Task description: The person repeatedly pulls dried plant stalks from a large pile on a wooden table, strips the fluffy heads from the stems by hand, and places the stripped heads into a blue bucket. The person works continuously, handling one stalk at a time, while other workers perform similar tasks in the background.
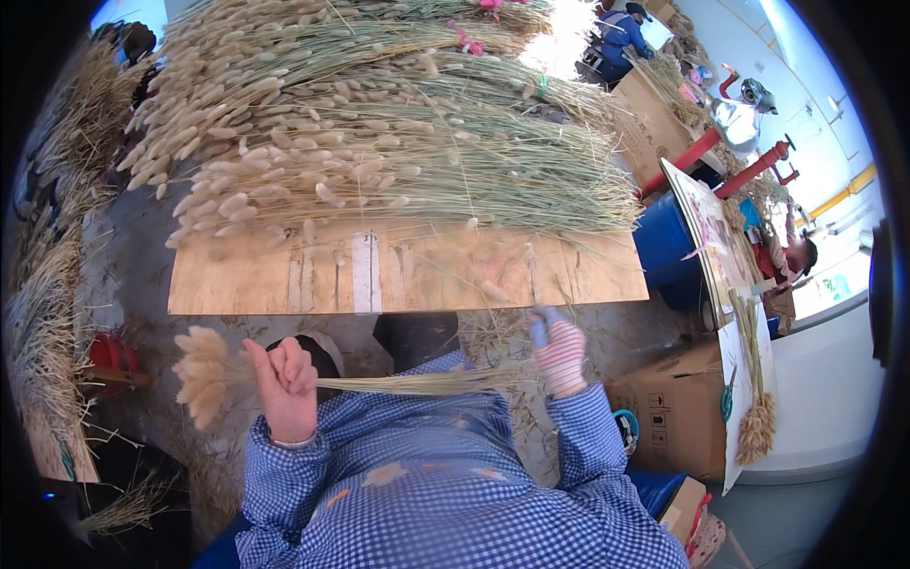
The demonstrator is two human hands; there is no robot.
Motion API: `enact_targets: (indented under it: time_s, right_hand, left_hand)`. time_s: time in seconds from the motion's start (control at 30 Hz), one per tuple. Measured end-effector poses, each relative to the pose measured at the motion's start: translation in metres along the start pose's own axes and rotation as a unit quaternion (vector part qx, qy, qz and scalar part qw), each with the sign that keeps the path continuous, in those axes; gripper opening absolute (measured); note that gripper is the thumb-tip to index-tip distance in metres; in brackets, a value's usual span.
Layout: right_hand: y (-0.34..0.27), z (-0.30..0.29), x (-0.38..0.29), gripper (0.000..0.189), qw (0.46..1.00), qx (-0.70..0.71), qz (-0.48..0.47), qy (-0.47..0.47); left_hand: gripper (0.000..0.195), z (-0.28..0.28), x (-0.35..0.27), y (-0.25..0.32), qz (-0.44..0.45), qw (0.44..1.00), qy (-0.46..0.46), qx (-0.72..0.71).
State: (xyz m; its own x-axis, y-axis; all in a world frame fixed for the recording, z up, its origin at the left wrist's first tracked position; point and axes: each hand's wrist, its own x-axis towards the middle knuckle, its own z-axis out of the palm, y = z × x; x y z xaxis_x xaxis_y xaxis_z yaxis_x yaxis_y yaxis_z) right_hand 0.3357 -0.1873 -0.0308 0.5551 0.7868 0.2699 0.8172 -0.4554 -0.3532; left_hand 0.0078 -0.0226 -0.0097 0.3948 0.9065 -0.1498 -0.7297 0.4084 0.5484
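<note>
My left hand is closed around a small bunch of dried bunny-tail grass, just below its fluffy cream heads, which point left. The stems lie level across my lap towards the right. My right hand, in a striped glove, is raised near the stem ends at the table's front edge; it is blurred, and whether it touches any stem cannot be told. Ahead of both hands is a wooden table with a white marked strip. A thick pile of bunny-tail grass covers its far part, heads to the left and greenish stems to the right.
At the right stand a blue barrel, a cardboard box and a side board bearing scissors and a tied bunch. More dried grass is heaped at the left, near a red round object. Two people work in the background.
</note>
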Motion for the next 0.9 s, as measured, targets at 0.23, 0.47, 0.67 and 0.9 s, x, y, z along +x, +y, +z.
enact_targets:
  time_s: [0.23,0.47,0.67,0.9]
  right_hand:
    - [0.029,-0.052,0.025,0.017,0.987,-0.099,0.078,0.097]
    - [-0.034,-0.018,0.083,0.027,0.95,-0.09,-0.285,0.095]
    - [-0.042,-0.017,0.117,0.027,0.965,-0.051,-0.253,0.039]
    - [-0.036,0.014,0.123,0.023,0.95,-0.151,-0.272,-0.024]
  left_hand:
    - [0.053,-0.008,0.005,-0.001,-0.027,0.999,0.022,-0.028]
    - [0.054,-0.004,-0.002,-0.009,-0.019,0.999,0.028,0.034]
    - [0.052,0.0,-0.003,-0.014,-0.024,0.999,0.017,0.036]
    - [0.054,0.01,-0.004,-0.026,-0.049,0.996,0.001,0.069]
